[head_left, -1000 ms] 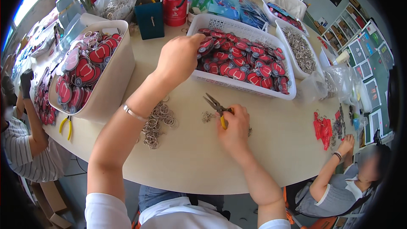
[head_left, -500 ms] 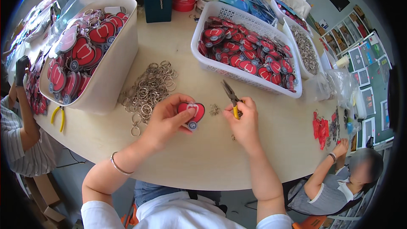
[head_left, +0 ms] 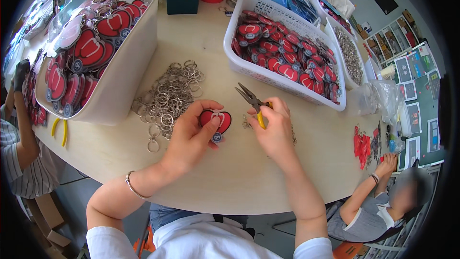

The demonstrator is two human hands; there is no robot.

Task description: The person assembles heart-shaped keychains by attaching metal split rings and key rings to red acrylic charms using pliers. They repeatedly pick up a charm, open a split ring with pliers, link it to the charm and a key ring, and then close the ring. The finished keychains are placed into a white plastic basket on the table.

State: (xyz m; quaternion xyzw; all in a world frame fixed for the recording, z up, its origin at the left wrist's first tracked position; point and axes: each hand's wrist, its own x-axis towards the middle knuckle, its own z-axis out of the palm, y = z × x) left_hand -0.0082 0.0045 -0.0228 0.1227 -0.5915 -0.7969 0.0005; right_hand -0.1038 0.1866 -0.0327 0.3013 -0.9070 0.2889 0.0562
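Note:
Between the thumb and fingers of my left hand (head_left: 190,136) is a flat red heart-shaped charm (head_left: 223,123) with a dark border and a small round grey tag at its bottom. My right hand (head_left: 275,132) is closed around yellow-handled needle-nose pliers (head_left: 248,97). Their dark jaws point up and left, slightly parted, with nothing visible between them, apart from the charm. A little cluster of small metal rings (head_left: 246,122) lies between my hands, partly behind the pliers. Just beyond my left hand spreads a heap of silver key rings (head_left: 167,97), some with short chains.
A white bin (head_left: 146,52) packed with heart charms stands at left; a white basket (head_left: 287,85) of more charms sits far right. Another pair of yellow-handled pliers (head_left: 64,132) lies near the left edge. Co-workers sit on both sides. Red pieces (head_left: 362,147) lie at right.
The pliers have swung leftward, and their jaws look wider apart. My right hand has shifted slightly up. The charm stays in my left hand. The whole view has shifted a little.

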